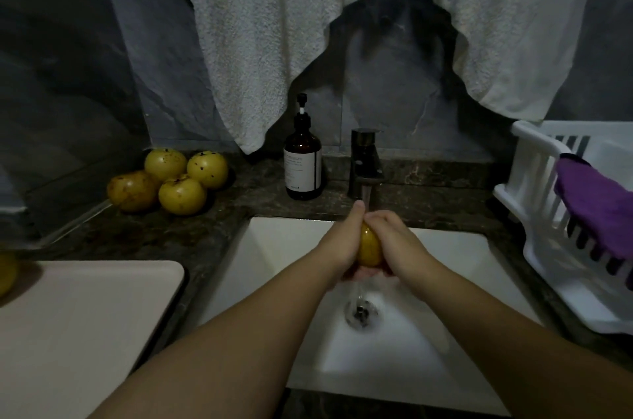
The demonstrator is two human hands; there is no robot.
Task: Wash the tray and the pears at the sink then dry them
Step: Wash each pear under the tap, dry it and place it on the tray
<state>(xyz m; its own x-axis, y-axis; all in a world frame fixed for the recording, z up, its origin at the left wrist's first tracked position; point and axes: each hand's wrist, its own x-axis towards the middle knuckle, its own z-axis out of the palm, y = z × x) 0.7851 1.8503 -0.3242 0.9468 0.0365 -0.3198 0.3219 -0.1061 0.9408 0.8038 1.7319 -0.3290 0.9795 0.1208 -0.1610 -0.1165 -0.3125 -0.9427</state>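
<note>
pears (168,179) yellow, brown-speckled | cloth (596,206) purple | sink (274,247) white

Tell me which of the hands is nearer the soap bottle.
Left. The left hand grips the pear on the side toward the soap bottle; the right hand grips the pear's far side, farther from it.

White rectangular sink basin (274,247): bare floor left and right of clasped hands. Behind basin, dark square faucet (364,165) and brown glass pump bottle (303,163) block rim. Right of basin, white plastic dish rack (534,179) crowds edge. Left, pale flat tray (85,316) covers counter.
</note>
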